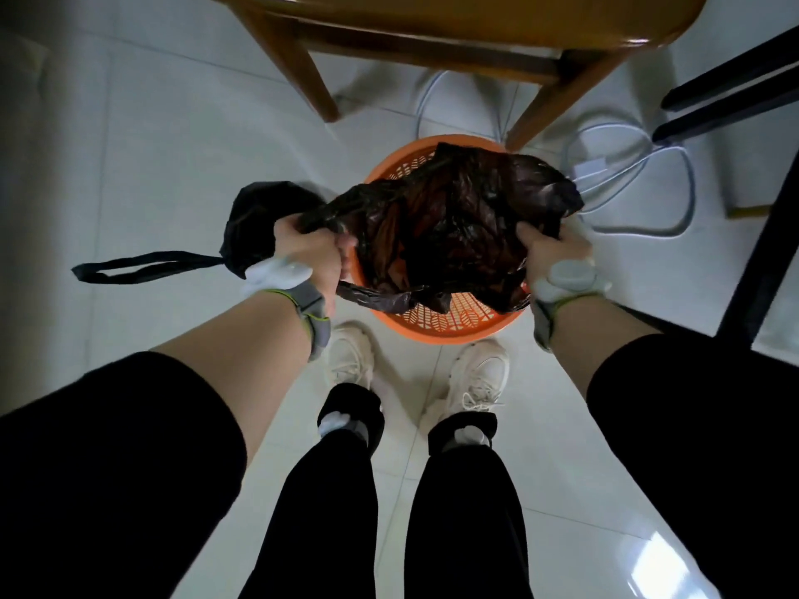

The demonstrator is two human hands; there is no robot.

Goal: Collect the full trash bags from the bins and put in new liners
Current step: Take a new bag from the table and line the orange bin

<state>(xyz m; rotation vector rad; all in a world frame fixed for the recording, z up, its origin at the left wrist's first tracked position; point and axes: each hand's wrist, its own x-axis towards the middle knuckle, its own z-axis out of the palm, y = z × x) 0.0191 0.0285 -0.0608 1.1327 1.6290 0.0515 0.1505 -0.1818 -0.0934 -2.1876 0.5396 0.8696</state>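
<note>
An orange mesh bin (436, 322) stands on the white tile floor just in front of my feet. A thin dark liner (449, 222) is spread over the bin's mouth, part see-through. My left hand (309, 252) is shut on the liner's left edge. A tied black trash bag (253, 222) with a long loop handle also hangs from that hand, to the left of the bin. My right hand (549, 248) grips the liner's right edge. The inside of the bin is mostly hidden by the liner.
A wooden chair (432, 32) stands right behind the bin, one leg close to its far rim. White cables and a charger (627, 170) lie on the floor at the right. Black furniture legs (761, 235) rise at the far right.
</note>
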